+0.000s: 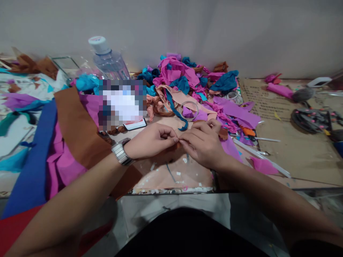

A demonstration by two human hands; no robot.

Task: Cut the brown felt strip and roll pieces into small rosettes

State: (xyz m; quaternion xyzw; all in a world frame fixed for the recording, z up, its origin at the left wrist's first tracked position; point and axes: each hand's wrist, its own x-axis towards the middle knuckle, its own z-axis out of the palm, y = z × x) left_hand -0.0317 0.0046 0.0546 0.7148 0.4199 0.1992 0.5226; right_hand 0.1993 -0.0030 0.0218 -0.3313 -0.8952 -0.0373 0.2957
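Note:
My left hand [153, 142], with a metal watch on its wrist, meets my right hand [201, 144] over the middle of the table. Thumbs and fingertips of both are pinched together on a small piece of brown crepe paper [174, 146], mostly hidden by the fingers. Just beyond the hands lie a twisted teal paper strip [173, 110] and a clear roll of tape [189, 110]. A wide brown crepe paper strip [76, 128] stretches beside my left forearm.
Pink, purple and teal paper scraps [182, 73] are heaped against the wall. A water bottle [109, 59] stands at the back left, near a pixelated patch. Flat cardboard [278, 142] covers the right side, with white sticks [262, 157] and a dark round holder [308, 121].

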